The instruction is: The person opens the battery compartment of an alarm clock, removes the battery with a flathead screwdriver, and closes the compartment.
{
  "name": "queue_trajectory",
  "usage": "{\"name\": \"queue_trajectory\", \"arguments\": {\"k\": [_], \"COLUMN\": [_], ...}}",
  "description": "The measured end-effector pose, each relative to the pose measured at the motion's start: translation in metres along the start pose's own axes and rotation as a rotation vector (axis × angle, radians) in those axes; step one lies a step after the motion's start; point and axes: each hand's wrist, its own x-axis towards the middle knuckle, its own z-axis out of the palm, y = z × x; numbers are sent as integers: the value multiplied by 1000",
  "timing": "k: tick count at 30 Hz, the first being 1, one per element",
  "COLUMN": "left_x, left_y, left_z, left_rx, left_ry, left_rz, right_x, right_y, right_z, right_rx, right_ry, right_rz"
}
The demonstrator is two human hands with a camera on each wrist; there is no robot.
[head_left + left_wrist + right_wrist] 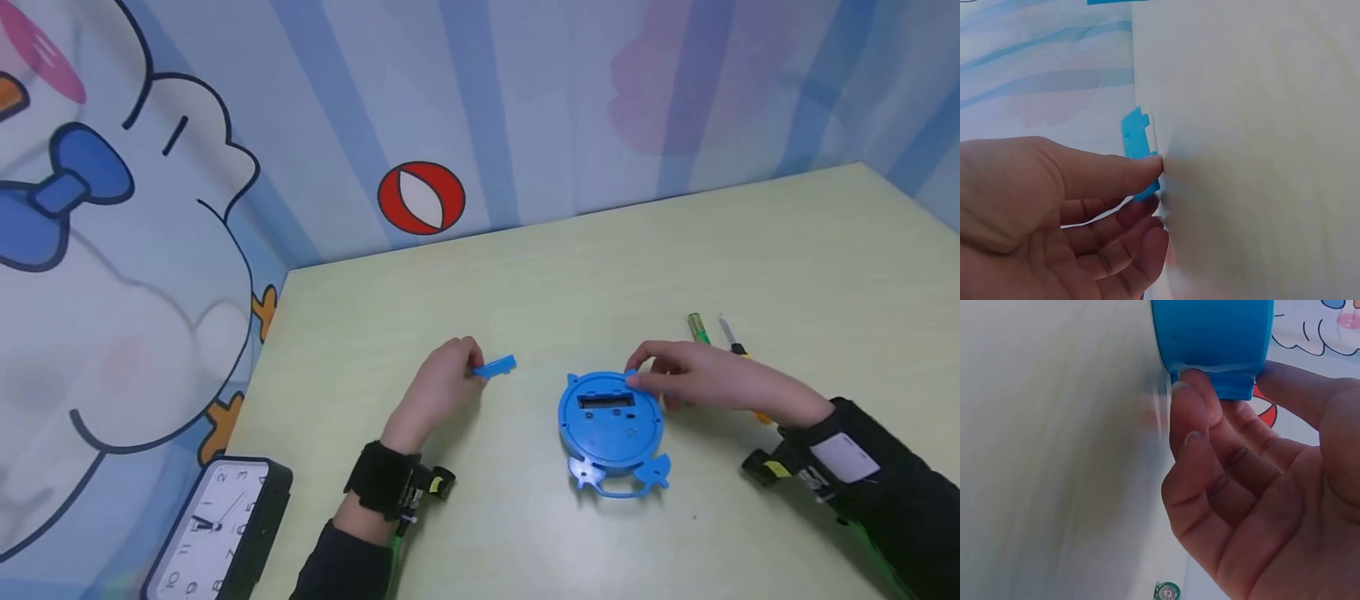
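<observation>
A blue round alarm clock (611, 433) lies face down on the table, its back up and a handle toward the person. The battery slot (606, 402) in its back is uncovered and dark inside. My right hand (693, 371) grips the clock's upper right edge; in the right wrist view, thumb and fingers hold a small foot (1232, 386) on the blue casing. To the left of the clock, my left hand (444, 379) pinches a thin blue battery cover (497, 367) between thumb and fingers. The cover's small tabs (1146, 120) show in the left wrist view.
Beyond the right hand lie a green battery (698, 328) and a screwdriver (729, 332), partly hidden by the forearm. A dark-framed clock (217, 529) stands at the table's left edge. Cartoon-printed walls (525, 108) border the pale table (525, 283).
</observation>
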Motion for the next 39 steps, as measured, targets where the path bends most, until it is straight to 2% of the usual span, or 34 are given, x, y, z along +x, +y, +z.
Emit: {"name": "queue_trajectory", "arguments": {"k": [3,6,10,15,19,22,25,29,31,35,39], "left_x": [0,-2,-11,-21,-21,-20,-18,-16,-16,-16,-16], "left_y": [-1,6,29,59,70,77,83,87,88,90,91], "left_z": [0,-1,-2,10,21,26,30,32,33,33,33], "left_rx": [-44,-77,-114,-119,-78,-53,-22,11,20,42,89], "left_ry": [0,5,1,10,36,27,9,0,6,16,34], "left_rz": [24,80,206,370,430,439,439,422,413,403,427], "right_x": [-2,-3,-2,1,1,0,-1,-4,-5,-2,2], "right_y": [0,0,-2,-6,-10,-12,-12,-12,-13,-15,-16], "right_z": [1,3,4,0,1,3,5,4,3,3,6], "right_rx": [15,31,41,14,-34,-62,-74,-86,-92,-115,-171], "right_ry": [17,30,34,67,137,166,141,84,83,130,186], "right_rz": [-4,7,15,-29,-121,-218,-273,-268,-261,-275,-303]}}
